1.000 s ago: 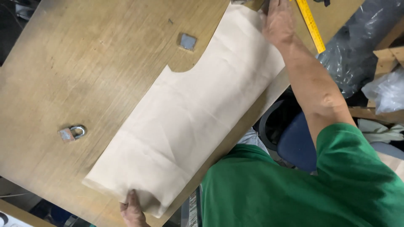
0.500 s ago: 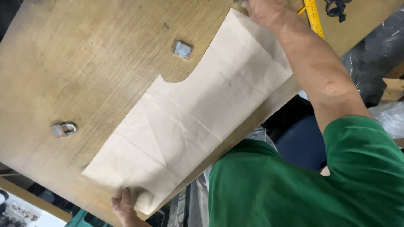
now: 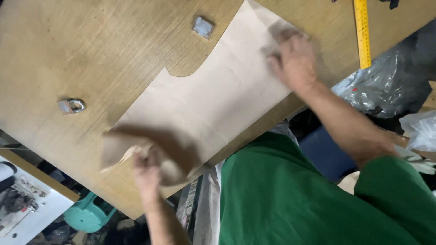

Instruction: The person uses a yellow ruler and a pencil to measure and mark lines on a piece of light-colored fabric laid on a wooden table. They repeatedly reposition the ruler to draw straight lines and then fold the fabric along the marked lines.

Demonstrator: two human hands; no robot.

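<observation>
A long beige paper sheet (image 3: 218, 95) with a curved cut-out lies slantwise on the wooden table (image 3: 91, 50). My left hand (image 3: 146, 169) grips the near lower end of the sheet and has it lifted and curled over, blurred by motion. My right hand (image 3: 295, 59) is on the far upper end of the sheet, fingers curled at its edge, also blurred. A small square metal weight (image 3: 202, 26) sits just beyond the sheet's cut-out. A small padlock (image 3: 71, 106) rests on the table left of the sheet.
A yellow measuring rule (image 3: 362, 31) lies at the table's right edge. Crumpled plastic bags (image 3: 386, 90) are piled to the right. A teal stool (image 3: 88, 215) and a white board (image 3: 27, 208) stand below the table's near edge. My green shirt (image 3: 295, 199) fills the lower right.
My left hand has raised and folded the near end of the sheet. My right hand has moved from the far corner inward along the sheet. The view has shifted.
</observation>
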